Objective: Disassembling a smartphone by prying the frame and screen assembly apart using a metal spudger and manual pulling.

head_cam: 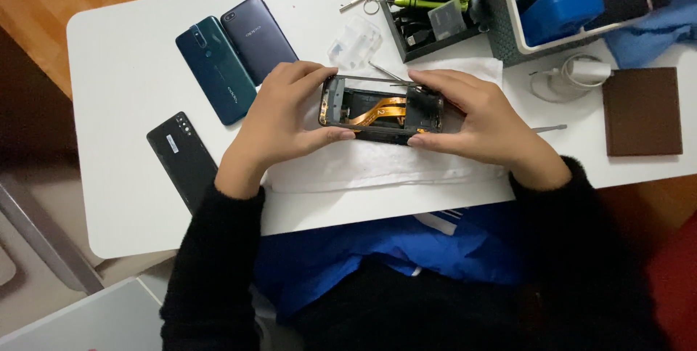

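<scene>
Table [131, 68], white, fills the upper frame; at centre both hands hold an opened phone [381, 110] above a white cloth [377, 166]. Left hand [279, 115] pinches its left end, right hand [475, 115] its right end, fingers curled on the edges. Its long axis runs left to right, open side up (orange ribbon cable [379, 110] exposed). Gripping only the frame edges seems wise, clear of that cable. Three closed phones [218, 68] lie upper left.
</scene>
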